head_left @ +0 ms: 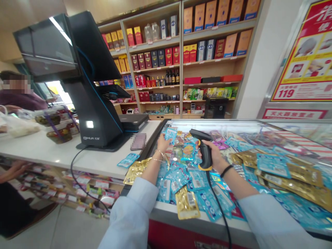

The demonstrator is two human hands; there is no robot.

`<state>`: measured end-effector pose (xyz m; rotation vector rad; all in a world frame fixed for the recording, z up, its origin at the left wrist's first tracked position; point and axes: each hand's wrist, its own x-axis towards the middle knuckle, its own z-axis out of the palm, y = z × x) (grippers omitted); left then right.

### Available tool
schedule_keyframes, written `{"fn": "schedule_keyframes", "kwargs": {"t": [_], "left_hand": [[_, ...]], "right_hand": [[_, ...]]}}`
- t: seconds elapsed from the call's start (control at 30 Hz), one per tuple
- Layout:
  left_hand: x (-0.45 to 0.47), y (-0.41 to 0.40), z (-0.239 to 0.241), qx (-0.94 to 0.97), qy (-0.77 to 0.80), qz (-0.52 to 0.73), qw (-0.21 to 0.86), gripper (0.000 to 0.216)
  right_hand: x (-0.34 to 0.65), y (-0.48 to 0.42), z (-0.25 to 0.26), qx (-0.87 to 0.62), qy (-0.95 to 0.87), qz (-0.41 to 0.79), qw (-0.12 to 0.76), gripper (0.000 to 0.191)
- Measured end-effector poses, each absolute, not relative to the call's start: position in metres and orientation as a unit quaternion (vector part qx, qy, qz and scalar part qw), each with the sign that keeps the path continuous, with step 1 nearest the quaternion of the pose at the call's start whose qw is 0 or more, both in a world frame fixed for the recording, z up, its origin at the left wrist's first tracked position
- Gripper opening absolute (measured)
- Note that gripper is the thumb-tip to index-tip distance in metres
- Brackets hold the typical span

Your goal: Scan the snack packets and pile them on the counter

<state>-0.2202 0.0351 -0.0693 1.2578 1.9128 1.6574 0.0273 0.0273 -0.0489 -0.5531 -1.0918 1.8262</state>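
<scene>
My right hand [213, 152] is wrapped round the grip of a black and orange barcode scanner [206, 152], whose head points to the left. Its black cable hangs down over the front of the glass-topped freezer [162, 126]. With my left hand [163, 142] I hold a small blue packet [171, 134] at the far left end of the glass, fingers closed on its lower edge. Below both hands lie many loose blue packets [178, 176] and a gold packet [187, 204]. A larger heap of gold packets [293, 173] and blue ones spreads at the right.
A black checkout terminal [95, 100] stands on the white counter [109, 162] at the left, with its cable looping off the edge. Stacked food tubs [58, 128] and a plastic bag [18, 124] sit beyond it. A person [23, 91] stands across the counter. Stocked shelves [155, 45] line the back.
</scene>
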Motion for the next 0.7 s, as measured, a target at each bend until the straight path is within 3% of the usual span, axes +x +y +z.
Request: {"fn": "schedule_keyframes", "kwargs": {"t": [0.17,0.37,0.7], "left_hand": [[-0.2305,0.0311,-0.0623,0.433,0.714,0.549,0.039,0.008],[-0.2299,0.0309,-0.0616,0.454,0.692,0.562,0.005,0.016],[-0.2233,0.0279,-0.0585,0.48,0.695,0.535,-0.007,0.019]], "right_hand": [[0.0274,0.0222,-0.0473,-0.213,-0.501,0.727,0.419,0.025],[0.0269,0.0184,-0.0465,-0.204,-0.551,0.712,0.386,0.029],[0.0286,0.019,-0.0453,-0.182,-0.521,0.729,0.405,0.026]]}}
